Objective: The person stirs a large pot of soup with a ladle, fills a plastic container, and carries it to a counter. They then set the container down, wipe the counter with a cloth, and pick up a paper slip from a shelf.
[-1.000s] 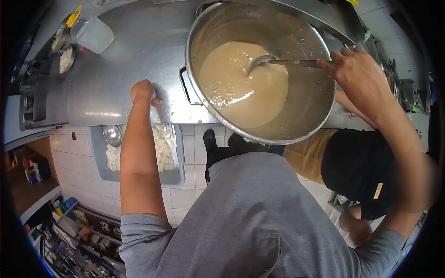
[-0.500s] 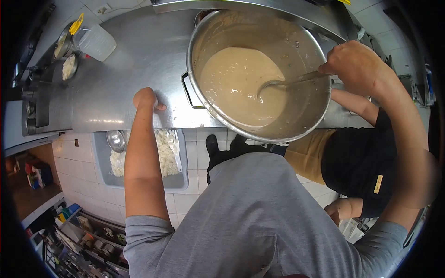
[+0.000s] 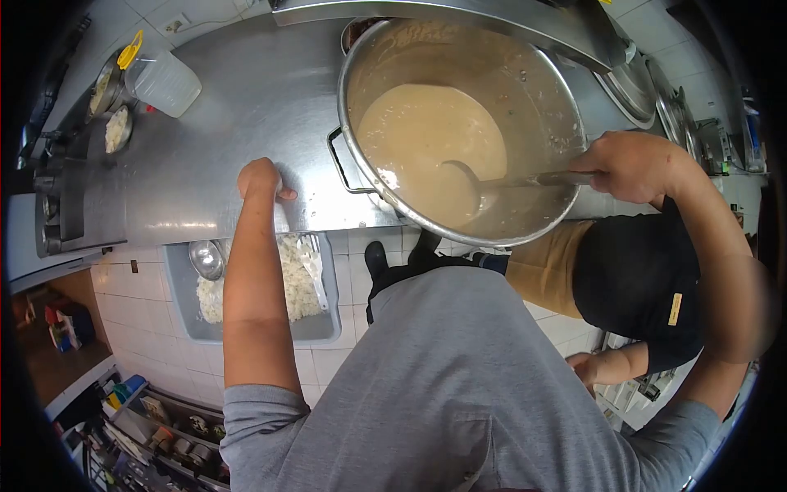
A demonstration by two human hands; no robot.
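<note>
A large metal pot (image 3: 545, 209) stands tilted on the counter, holding a pale, creamy liquid (image 3: 430, 139). My right hand (image 3: 631, 166) is closed around the handle of a metal ladle (image 3: 533, 179), over the pot's right rim. The ladle's bowl is partly sunk in the liquid. On the steel counter, left of the pot's side handle (image 3: 337, 168), rests my left hand (image 3: 261, 178), closed like a fist with the thumb sticking out. I see nothing in it.
Below the counter edge sits a grey tub (image 3: 329, 332) of cooked rice, with a metal bowl (image 3: 206, 260) and a white utensil (image 3: 314, 275). A clear plastic jug (image 3: 166, 84) is at the back left. A co-worker in black (image 3: 635, 275) stands close on my right.
My right hand has moved down and toward me with the ladle. The ladle's bowl has swung to the near side of the pot. My left hand stays on the counter.
</note>
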